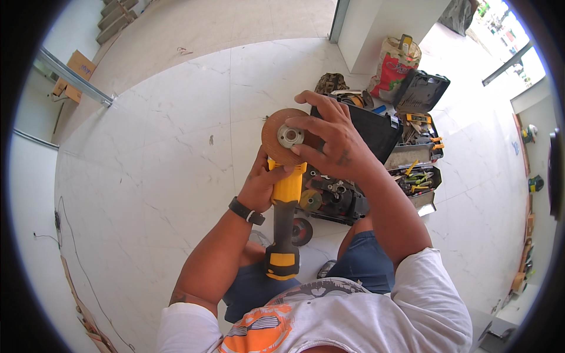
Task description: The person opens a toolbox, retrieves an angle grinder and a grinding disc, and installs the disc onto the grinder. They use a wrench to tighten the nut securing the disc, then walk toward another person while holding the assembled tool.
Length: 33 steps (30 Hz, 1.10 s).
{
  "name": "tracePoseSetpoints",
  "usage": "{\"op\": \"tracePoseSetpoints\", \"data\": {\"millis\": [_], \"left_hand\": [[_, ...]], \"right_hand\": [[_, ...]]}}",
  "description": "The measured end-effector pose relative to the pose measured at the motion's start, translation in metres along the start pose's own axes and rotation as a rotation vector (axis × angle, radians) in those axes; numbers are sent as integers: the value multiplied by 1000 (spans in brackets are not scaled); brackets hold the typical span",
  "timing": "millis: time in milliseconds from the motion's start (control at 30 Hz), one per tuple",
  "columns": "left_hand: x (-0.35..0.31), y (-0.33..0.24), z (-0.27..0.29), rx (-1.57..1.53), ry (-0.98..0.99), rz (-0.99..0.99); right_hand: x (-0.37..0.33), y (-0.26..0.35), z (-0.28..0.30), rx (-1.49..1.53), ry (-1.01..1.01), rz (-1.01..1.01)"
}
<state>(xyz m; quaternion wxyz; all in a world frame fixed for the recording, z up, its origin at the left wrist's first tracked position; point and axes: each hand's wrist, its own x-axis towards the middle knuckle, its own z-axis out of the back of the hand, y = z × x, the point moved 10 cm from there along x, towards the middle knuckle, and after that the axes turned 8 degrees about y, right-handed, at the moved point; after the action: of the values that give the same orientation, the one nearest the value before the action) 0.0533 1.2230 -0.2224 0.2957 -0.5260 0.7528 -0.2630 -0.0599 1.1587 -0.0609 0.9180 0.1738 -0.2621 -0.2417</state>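
A yellow and black angle grinder (pixel 287 191) is held up in front of me, its disc end away from me and its grip toward my lap. My left hand (pixel 259 183) is closed around it just below the disc, thumb across the yellow body. A brown round disc (pixel 272 138) is fitted on the grinder's head. At the disc's middle sits a grey metal flange nut (pixel 289 137). My right hand (pixel 336 138) pinches this nut with thumb and a finger, while its other fingers stretch over the disc.
An open black tool case (pixel 353 206) with discs and tools lies beneath my hands. Farther right are another toolbox (pixel 419 130) and a tray of pliers (pixel 419 181). A red and white sack (pixel 391 76) stands near the pillar (pixel 376 35). One disc (pixel 302 232) rests by my feet.
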Motion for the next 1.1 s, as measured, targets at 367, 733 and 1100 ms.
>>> {"op": "tracePoseSetpoints", "data": {"millis": [367,733,1100], "left_hand": [[-1,1,4,5,-9,9],[-3,-6,-3,92,-19,-20],[-1,-5,-5,90,-22,-15]], "right_hand": [[-3,0,-5,-61,-68,-267],[0,8,-5,-69,-128,45],[-10,6,-8,-139,-194,-37]]}}
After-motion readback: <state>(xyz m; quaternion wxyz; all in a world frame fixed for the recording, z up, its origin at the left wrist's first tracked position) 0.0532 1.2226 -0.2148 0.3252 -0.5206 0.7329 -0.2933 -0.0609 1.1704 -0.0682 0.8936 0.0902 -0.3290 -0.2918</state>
